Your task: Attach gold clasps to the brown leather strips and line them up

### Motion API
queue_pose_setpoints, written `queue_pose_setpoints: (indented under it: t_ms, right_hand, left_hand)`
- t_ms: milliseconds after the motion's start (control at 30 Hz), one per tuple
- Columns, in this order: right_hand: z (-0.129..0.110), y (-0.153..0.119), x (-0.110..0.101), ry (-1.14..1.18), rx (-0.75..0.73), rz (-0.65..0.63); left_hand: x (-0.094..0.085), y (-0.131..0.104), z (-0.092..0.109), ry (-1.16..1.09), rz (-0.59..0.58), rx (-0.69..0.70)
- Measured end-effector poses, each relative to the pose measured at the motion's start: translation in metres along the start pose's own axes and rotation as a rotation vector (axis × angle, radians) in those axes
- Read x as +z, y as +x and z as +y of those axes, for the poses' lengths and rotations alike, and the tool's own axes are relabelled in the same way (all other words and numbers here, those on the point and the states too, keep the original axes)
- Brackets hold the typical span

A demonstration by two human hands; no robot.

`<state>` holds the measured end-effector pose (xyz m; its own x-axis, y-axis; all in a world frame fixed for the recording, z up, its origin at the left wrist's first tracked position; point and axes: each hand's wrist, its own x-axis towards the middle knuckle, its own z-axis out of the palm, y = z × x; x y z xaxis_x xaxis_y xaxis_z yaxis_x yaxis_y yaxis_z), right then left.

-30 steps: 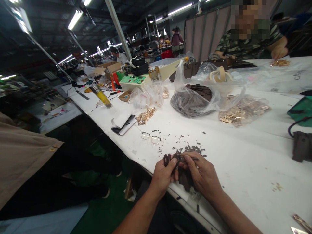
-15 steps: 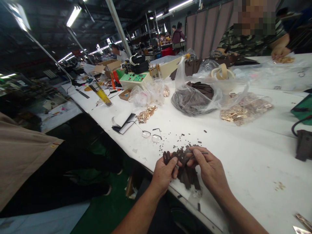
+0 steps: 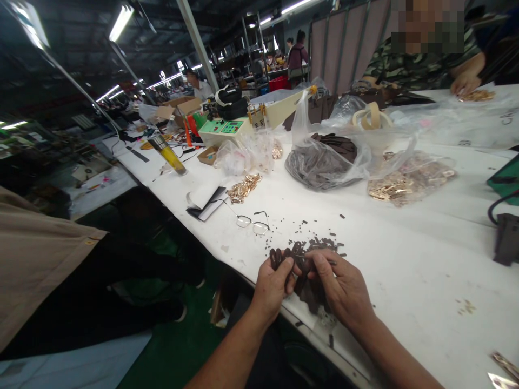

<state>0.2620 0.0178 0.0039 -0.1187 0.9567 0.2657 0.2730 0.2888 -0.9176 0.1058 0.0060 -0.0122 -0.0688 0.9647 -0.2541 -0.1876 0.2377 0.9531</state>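
My left hand (image 3: 272,286) is closed on several dark brown strips with slotted ends, which stick up past its thumb. Beside it on the right, my right hand (image 3: 338,281) pinches a thin dark tool, whose end (image 3: 333,262) shows past the fingers; its tip is close to the strips. More dark brown strips (image 3: 310,294) hang between the two hands over the table's front edge. Small dark cut pieces (image 3: 324,244) lie scattered on the white table just behind the hands.
Eyeglasses (image 3: 252,222), a notebook (image 3: 206,204) and a pile of gold metal parts (image 3: 244,188) lie beyond my left hand. Farther back are a plastic bag of brown pieces (image 3: 324,162), a bag of gold parts (image 3: 409,181) and a machine (image 3: 225,132). A person (image 3: 421,67) sits across the table.
My right hand has moved slightly left, toward my left hand, with the thin tool in it. More of the small dark pieces show behind it. My left hand has hardly moved.
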Motion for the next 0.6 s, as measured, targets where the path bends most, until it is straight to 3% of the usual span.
queue_pose_setpoints:
  t_ms: [233, 467, 600]
  right_hand:
    - [0.0040, 0.0007, 0.0034, -0.059, -0.080, -0.053]
    - [0.0079, 0.0014, 0.0067, -0.149, -0.215, -0.110]
    - [0.0048, 0.0000, 0.0017, -0.076, -0.077, -0.003]
  left_hand:
    - [-0.0016, -0.0020, 0.0014, 0.051, -0.016, 0.019]
    - [0.0023, -0.0013, -0.0013, 0.087, 0.052, 0.026]
    - [0.0049, 0.0004, -0.0026, 0.099, 0.097, 0.048]
